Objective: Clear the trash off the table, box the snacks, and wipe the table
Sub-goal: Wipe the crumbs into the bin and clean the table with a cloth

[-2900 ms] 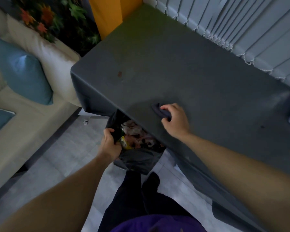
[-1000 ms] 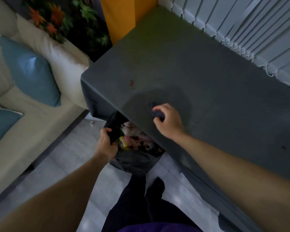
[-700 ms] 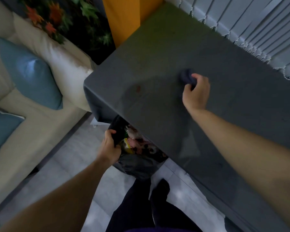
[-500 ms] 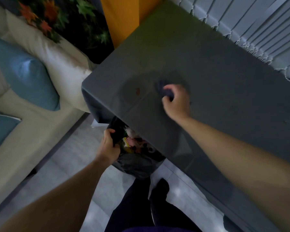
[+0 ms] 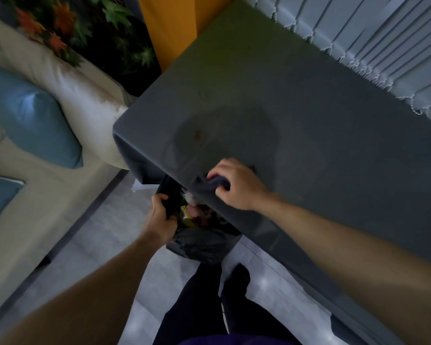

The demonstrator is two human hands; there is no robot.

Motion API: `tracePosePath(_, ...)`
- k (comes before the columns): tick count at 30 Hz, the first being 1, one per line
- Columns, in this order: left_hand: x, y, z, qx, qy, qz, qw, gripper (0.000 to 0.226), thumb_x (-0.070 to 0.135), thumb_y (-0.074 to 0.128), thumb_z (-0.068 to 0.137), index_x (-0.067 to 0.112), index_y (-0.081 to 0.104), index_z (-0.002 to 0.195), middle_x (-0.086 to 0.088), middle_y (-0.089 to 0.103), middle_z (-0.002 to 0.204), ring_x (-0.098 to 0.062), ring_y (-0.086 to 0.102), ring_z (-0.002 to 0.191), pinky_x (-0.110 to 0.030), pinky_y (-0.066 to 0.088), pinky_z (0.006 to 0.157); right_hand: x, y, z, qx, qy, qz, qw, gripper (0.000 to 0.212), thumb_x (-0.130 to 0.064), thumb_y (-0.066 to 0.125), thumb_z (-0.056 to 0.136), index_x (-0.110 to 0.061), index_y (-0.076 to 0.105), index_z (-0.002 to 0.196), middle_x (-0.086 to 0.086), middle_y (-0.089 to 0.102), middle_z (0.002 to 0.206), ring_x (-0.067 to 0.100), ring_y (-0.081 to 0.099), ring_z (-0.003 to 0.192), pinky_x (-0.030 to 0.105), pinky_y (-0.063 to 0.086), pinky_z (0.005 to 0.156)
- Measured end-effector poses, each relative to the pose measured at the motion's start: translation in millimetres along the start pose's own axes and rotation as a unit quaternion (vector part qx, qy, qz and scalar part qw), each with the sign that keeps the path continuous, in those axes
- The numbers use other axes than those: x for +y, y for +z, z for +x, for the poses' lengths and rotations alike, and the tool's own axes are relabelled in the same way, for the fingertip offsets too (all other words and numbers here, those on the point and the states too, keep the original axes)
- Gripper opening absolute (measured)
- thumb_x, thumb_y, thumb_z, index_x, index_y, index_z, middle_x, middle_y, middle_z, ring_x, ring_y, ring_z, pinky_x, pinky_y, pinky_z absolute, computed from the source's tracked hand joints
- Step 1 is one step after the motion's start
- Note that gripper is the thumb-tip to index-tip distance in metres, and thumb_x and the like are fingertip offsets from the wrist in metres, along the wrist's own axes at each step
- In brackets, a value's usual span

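While the right hand (image 5: pixel 237 185) presses a dark cloth (image 5: pixel 210 184) onto the near edge of the worktop (image 5: pixel 309 150), its grip curled round the fabric, the left hand (image 5: pixel 159 217) pinches the rim of the black trash bag (image 5: pixel 199 242) just below that edge, trash visible inside. Wiping appears to be the step in hand. A brownish spot (image 5: pixel 197 133) lies farther in; the next stroke likely calls for firm pressure across it

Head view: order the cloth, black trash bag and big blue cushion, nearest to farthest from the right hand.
1. Cloth: gripped by the right hand, at the table edge.
2. Black trash bag: just below that edge, in the left hand.
3. Big blue cushion: far left, on the sofa.
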State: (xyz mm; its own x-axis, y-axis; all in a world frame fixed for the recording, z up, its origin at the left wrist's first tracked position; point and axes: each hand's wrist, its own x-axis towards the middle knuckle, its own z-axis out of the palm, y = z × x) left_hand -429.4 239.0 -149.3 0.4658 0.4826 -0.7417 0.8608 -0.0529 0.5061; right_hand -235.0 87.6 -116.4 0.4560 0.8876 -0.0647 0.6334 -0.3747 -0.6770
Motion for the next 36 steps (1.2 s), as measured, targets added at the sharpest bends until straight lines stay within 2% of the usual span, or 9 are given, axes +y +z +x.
tracePosePath(2, 0, 6, -5, 0.0, -0.001, -0.016, 1.0, 0.063, -0.004, 0.049, 0.087, 0.041, 0.023, 0.122, -0.01, 0.05, 0.116, -0.034, 0.064, 0.094, -0.052, 0.061, 0.066, 5, -2, -9, -0.005, -0.031, -0.004, 0.999, 0.026, -0.011, 0.064, 0.078, -0.015, 0.071, 0.102, -0.002, 0.062, 0.102, 0.018, 0.056, 0.099, 0.03, 0.049, 0.085)
tracePosePath(6, -4, 18, -16, 0.008, -0.006, -0.037, 0.999, 0.063, -0.007, 0.045, 0.087, 0.043, 0.021, 0.118, -0.011, 0.048, 0.116, -0.039, 0.065, 0.093, -0.056, 0.061, 0.065, 21, -8, -18, 0.167, 0.142, -0.022, 0.975, 0.034, -0.009, 0.06, 0.084, -0.014, 0.067, 0.117, -0.001, 0.057, 0.112, 0.02, 0.05, 0.108, 0.033, 0.048, 0.091)
tracePosePath(14, -11, 44, -41, 0.01, 0.016, -0.02, 1.0, 0.063, -0.007, 0.046, 0.087, 0.042, 0.022, 0.117, -0.014, 0.049, 0.115, -0.041, 0.065, 0.092, -0.057, 0.06, 0.064, -4, 1, -78, -0.036, -0.018, 0.035, 0.999, 0.03, -0.009, 0.059, 0.081, -0.015, 0.072, 0.107, -0.002, 0.061, 0.104, 0.016, 0.053, 0.103, 0.026, 0.044, 0.091)
tracePosePath(17, -18, 54, -50, 0.015, 0.018, -0.014, 1.0, 0.06, -0.004, 0.046, 0.086, 0.044, 0.023, 0.113, -0.014, 0.051, 0.112, -0.043, 0.067, 0.085, -0.058, 0.06, 0.061, 24, -22, -83, 0.162, 0.05, 0.003, 0.985, 0.034, -0.007, 0.057, 0.074, -0.013, 0.073, 0.103, 0.004, 0.064, 0.104, 0.023, 0.058, 0.1, 0.03, 0.045, 0.092)
tracePosePath(20, -23, 64, -62, 0.017, 0.02, 0.0, 1.0, 0.058, -0.004, 0.045, 0.086, 0.042, 0.022, 0.115, -0.015, 0.05, 0.111, -0.042, 0.067, 0.081, -0.058, 0.059, 0.06, 64, -53, -87, 0.295, 0.233, -0.052, 0.925, 0.039, -0.004, 0.053, 0.078, -0.012, 0.069, 0.114, 0.009, 0.061, 0.113, 0.03, 0.055, 0.107, 0.031, 0.042, 0.096)
tracePosePath(22, -26, 71, -68, 0.008, 0.016, -0.005, 1.0, 0.059, -0.004, 0.045, 0.087, 0.041, 0.022, 0.116, -0.013, 0.049, 0.11, -0.042, 0.067, 0.082, -0.059, 0.059, 0.06, 74, -54, -95, 0.274, 0.284, -0.05, 0.917, 0.041, -0.003, 0.055, 0.081, -0.011, 0.067, 0.119, 0.01, 0.06, 0.117, 0.031, 0.054, 0.111, 0.032, 0.041, 0.098)
tracePosePath(29, -27, 90, -80, -0.003, 0.013, -0.005, 1.0, 0.057, -0.003, 0.044, 0.088, 0.041, 0.023, 0.117, -0.013, 0.051, 0.107, -0.044, 0.067, 0.084, -0.062, 0.058, 0.062, 39, -31, -133, 0.043, 0.069, 0.03, 0.996, 0.029, -0.011, 0.063, 0.076, -0.015, 0.074, 0.102, -0.001, 0.065, 0.103, 0.015, 0.058, 0.099, 0.024, 0.045, 0.089)
tracePosePath(33, -22, 97, -88, -0.002, 0.021, -0.006, 1.0, 0.057, -0.004, 0.044, 0.087, 0.041, 0.025, 0.117, -0.011, 0.049, 0.106, -0.043, 0.067, 0.083, -0.06, 0.058, 0.061, 68, -50, -128, 0.274, 0.197, -0.029, 0.941, 0.032, -0.007, 0.059, 0.078, -0.013, 0.071, 0.107, 0.007, 0.064, 0.108, 0.027, 0.057, 0.103, 0.029, 0.043, 0.092)
tracePosePath(36, -21, 100, -90, 0.011, 0.026, -0.009, 1.0, 0.056, -0.006, 0.043, 0.087, 0.039, 0.025, 0.115, -0.012, 0.048, 0.108, -0.043, 0.066, 0.083, -0.06, 0.058, 0.059, 68, -47, -127, 0.298, 0.325, -0.017, 0.897, 0.037, -0.008, 0.058, 0.081, -0.013, 0.066, 0.117, 0.01, 0.059, 0.119, 0.031, 0.053, 0.11, 0.031, 0.04, 0.097)
